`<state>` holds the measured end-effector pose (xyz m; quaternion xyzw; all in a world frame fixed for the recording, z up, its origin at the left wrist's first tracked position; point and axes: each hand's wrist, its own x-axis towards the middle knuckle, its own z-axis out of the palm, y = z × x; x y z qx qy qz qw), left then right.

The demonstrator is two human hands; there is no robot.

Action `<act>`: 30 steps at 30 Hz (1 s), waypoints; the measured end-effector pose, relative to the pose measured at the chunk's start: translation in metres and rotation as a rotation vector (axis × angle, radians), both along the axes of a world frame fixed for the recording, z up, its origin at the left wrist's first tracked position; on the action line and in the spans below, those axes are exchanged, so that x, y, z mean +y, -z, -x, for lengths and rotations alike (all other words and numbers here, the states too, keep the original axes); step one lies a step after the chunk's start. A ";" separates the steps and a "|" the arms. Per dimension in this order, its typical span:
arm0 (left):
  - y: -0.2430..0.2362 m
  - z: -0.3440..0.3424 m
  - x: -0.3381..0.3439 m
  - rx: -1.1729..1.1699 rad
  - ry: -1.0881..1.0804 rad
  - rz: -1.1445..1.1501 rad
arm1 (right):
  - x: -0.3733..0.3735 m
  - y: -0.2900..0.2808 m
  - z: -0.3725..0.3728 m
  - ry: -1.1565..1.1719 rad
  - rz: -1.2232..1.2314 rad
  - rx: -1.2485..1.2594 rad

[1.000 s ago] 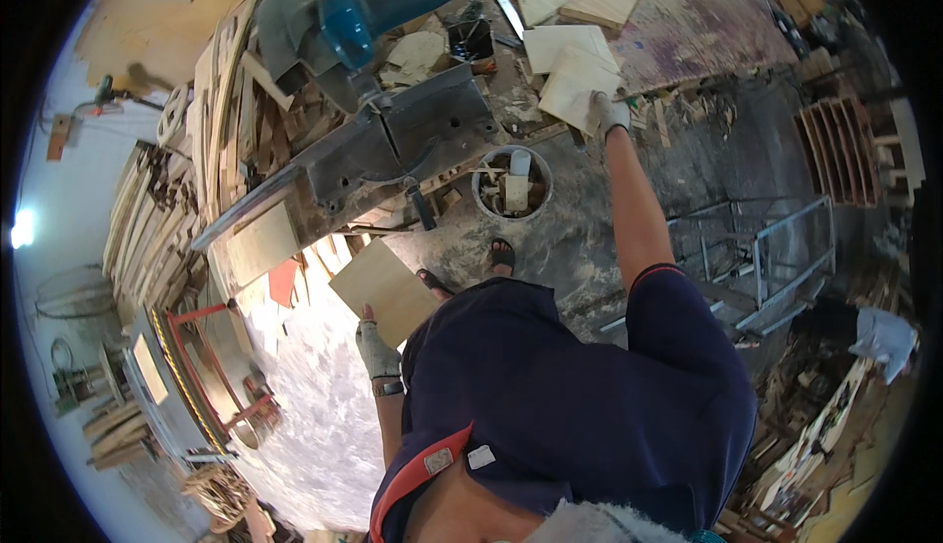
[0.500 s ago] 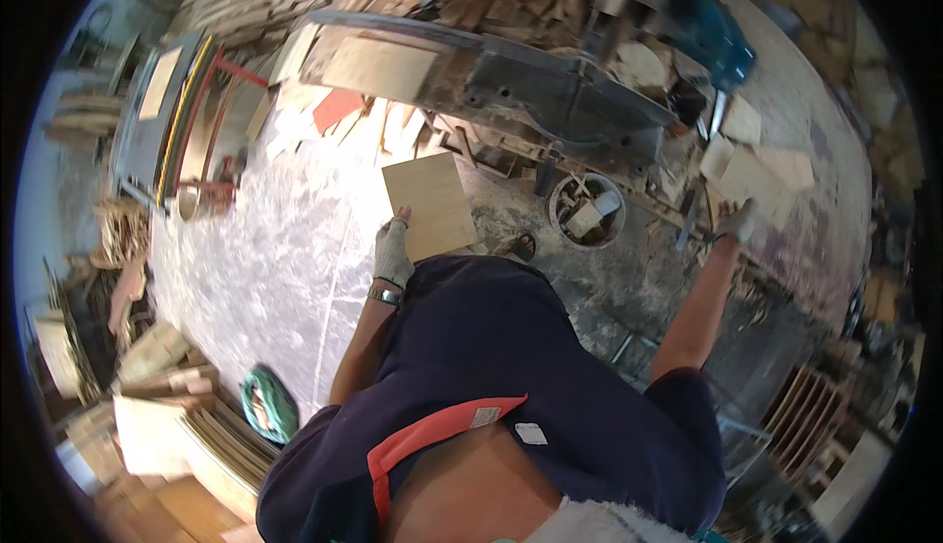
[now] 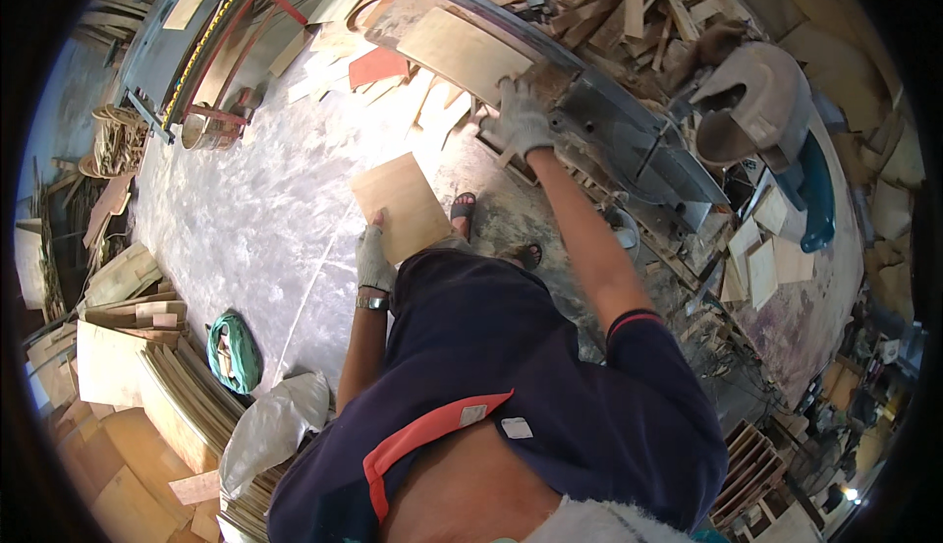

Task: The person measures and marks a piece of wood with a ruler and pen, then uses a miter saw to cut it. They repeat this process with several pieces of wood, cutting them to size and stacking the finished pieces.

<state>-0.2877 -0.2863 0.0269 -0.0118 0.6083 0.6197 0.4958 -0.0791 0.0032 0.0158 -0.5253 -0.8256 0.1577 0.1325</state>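
The left hand (image 3: 373, 260), in a pale glove that leaves the thumb tip bare, holds a square wooden panel (image 3: 403, 204) by its near edge, thumb on the upper face. The panel is in front of the person's lap, above the floor, its face turned up toward the viewer.

The right hand (image 3: 523, 118), likewise gloved, is extended forward with fingers spread and carries nothing visible. Its fingertips overlap the right end of a longer pale board (image 3: 467, 52) lying on the saw bench; contact cannot be confirmed.

Just right of that hand runs a dark metal fence (image 3: 629, 140). Beyond it stands a power saw with a grey guard (image 3: 756, 101) and a teal handle (image 3: 813, 189). Loose pale pieces (image 3: 761, 258) lie on the bench near the handle.

A red sheet (image 3: 378, 68) lies among offcuts left of the longer board. Farther left stands a red-framed stand (image 3: 226, 47). At lower left, a green bag (image 3: 234, 351) sits near stacked boards (image 3: 182, 400) and a silvery sack (image 3: 275, 430).
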 end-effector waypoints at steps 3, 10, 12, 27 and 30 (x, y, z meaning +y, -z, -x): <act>0.018 0.024 -0.008 0.028 -0.054 -0.001 | 0.051 0.012 0.031 0.086 -0.015 -0.155; 0.050 0.058 -0.015 0.034 -0.073 0.013 | 0.045 -0.009 0.030 0.084 0.091 -0.231; 0.046 0.059 -0.010 -0.022 -0.016 -0.020 | 0.012 -0.011 0.014 0.134 0.046 -0.166; 0.007 -0.039 0.102 0.029 0.472 -0.106 | -0.123 -0.001 -0.289 0.446 0.122 -0.404; -0.001 -0.069 0.118 0.111 0.608 -0.054 | -0.109 -0.004 -0.307 0.363 0.160 -0.267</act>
